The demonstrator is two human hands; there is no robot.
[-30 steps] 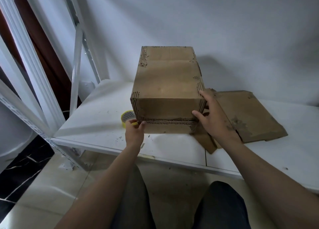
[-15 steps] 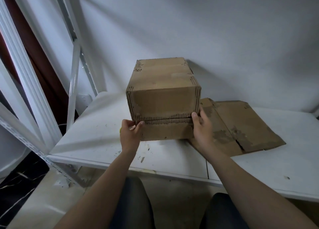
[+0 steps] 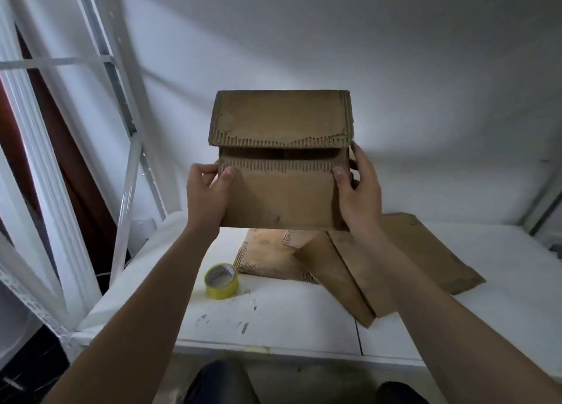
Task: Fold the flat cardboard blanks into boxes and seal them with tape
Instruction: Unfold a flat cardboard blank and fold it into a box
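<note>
Lifted clear of the table (image 3: 273,321) now, whereas a moment earlier the box (image 3: 279,190) sat on it, and that uncovered the yellow tape roll (image 3: 221,280) near the front left edge. The box hung in the air above the back of the table, flap side toward the camera, with a dark gap between the two flaps, so not sealed yet. Left hand (image 3: 205,196) and right hand (image 3: 360,190) each gripped a side edge, thumbs on the near face, fingers wrapped round behind, box squarely between them. It looked light and empty, but the card was frayed, so I'd guess it dents easily; corners seemed the stiffest place to hold. Flat blanks (image 3: 438,254) lay on the table below.
</note>
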